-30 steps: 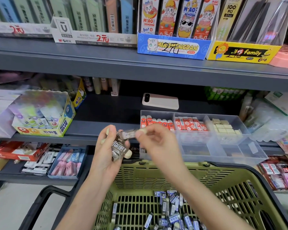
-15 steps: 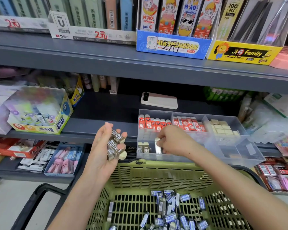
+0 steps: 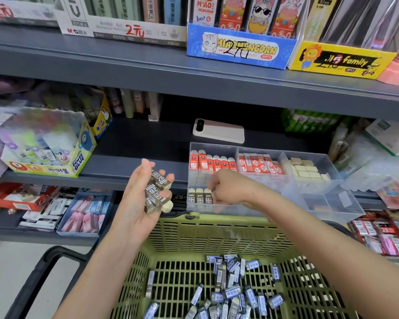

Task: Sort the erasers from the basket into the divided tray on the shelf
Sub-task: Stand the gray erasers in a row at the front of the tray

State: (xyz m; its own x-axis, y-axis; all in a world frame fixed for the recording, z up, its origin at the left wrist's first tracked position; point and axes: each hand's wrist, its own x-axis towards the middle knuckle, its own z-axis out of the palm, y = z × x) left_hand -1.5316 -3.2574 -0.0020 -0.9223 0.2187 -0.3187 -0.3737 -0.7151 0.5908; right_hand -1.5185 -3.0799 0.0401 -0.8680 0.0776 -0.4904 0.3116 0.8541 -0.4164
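Observation:
My left hand (image 3: 136, 199) is raised in front of the shelf, holding a small stack of brown 2B erasers (image 3: 158, 192). My right hand (image 3: 230, 189) reaches into the front-left compartment of the clear divided tray (image 3: 332, 203). Its curled fingertips pinch the rightmost of three brown erasers standing upright (image 3: 199, 196). The back compartments hold red erasers (image 3: 212, 161), red-and-white erasers (image 3: 258, 163) and cream cubes (image 3: 306, 171). Below, the green basket (image 3: 217, 233) holds several blue-sleeved erasers (image 3: 228, 288).
A pink phone (image 3: 219, 131) lies on the shelf behind the tray. A glue-stick display box (image 3: 48, 146) stands at the left of the same shelf. The upper shelf edge (image 3: 194, 88) overhangs the tray. The basket's black handle (image 3: 44, 268) juts out at the lower left.
My right hand took one eraser from the stack in my left hand, carried it right and down into the tray's front-left compartment, and stood it beside two others. My left hand stayed raised.

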